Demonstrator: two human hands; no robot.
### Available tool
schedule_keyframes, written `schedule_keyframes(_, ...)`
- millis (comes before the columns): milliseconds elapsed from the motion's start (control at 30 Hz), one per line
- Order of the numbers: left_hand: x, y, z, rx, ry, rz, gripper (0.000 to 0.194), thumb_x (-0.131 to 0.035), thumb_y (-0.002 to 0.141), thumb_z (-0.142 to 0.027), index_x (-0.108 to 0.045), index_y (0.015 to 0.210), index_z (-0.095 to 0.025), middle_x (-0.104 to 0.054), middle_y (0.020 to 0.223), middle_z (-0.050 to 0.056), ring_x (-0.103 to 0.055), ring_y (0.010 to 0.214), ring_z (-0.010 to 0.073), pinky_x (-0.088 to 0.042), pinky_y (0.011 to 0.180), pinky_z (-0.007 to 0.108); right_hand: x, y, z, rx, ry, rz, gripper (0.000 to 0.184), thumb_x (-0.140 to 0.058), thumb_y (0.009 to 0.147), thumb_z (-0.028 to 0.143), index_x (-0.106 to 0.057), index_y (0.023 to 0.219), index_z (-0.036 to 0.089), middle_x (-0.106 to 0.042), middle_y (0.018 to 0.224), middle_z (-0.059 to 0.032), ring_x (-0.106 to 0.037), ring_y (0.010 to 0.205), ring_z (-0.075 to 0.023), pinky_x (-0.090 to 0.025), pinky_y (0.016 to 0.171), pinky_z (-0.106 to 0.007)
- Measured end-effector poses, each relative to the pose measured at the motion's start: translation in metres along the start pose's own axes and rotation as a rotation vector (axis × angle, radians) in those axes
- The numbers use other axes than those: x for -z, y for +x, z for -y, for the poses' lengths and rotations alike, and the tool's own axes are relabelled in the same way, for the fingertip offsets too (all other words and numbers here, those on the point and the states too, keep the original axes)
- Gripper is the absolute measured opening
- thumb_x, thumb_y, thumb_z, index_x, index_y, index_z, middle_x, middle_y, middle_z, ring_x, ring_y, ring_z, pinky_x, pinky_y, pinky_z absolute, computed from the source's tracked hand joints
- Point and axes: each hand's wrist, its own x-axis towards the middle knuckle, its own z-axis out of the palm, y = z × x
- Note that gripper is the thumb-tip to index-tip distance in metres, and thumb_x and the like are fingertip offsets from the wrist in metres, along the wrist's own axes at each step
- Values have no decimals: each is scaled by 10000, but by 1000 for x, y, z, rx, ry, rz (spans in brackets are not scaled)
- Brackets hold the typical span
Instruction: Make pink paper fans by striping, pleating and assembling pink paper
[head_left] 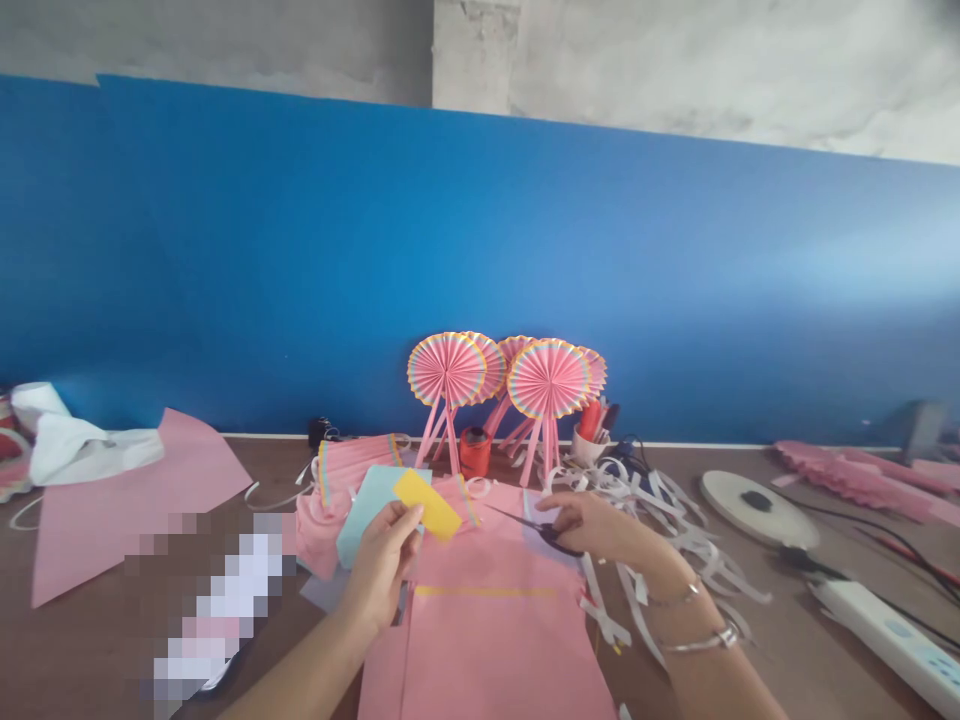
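In your left hand (386, 570), the grip pinches the yellow paper (429, 506) by its near edge. It should be light, pliable and easily creased, so take it by the rim. Your right hand (600, 525) grips the scissors (551, 535), blades toward ten o'clock. From the yellow paper, pink sheets (502, 650) cover the brown tabletop (810, 660) at five o'clock; pleated fans (550, 375) stand at one, before a blue panel (300, 250).

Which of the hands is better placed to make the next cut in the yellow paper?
Probably the right hand: its fingers are at the handles of the scissors, whose blades point toward the yellow paper. The left hand is occupied, gripping that paper.
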Motion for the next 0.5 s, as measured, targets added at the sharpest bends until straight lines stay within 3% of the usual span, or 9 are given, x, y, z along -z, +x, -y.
schedule_keyframes(167,1,3,1,33,-85,0,325,-779,582,-350,-522,672,-173,-566,577,-54,-550,514,70,-373,448,149,-6,3,7,121,77,-8,331,-665,629,252,-678,953,186,-616,715,9,-511,639,-126,-393,557,-209)
schedule_keyframes(267,0,3,1,66,-140,13,300,-786,588,-299,-578,763,-171,-641,690,-39,-629,592,84,-462,521,152,-17,6,19,186,206,30,367,-711,626,338,-658,956,186,-624,741,-1,-519,639,-126,-408,563,-214)
schedule_keyframes(500,-2,-1,1,74,-130,64,260,-766,649,-258,-624,843,-159,-702,770,6,-676,640,109,-526,566,164,-45,17,32,264,441,140,330,-699,640,300,-662,947,186,-560,618,45,-489,548,-92,-381,532,-207)
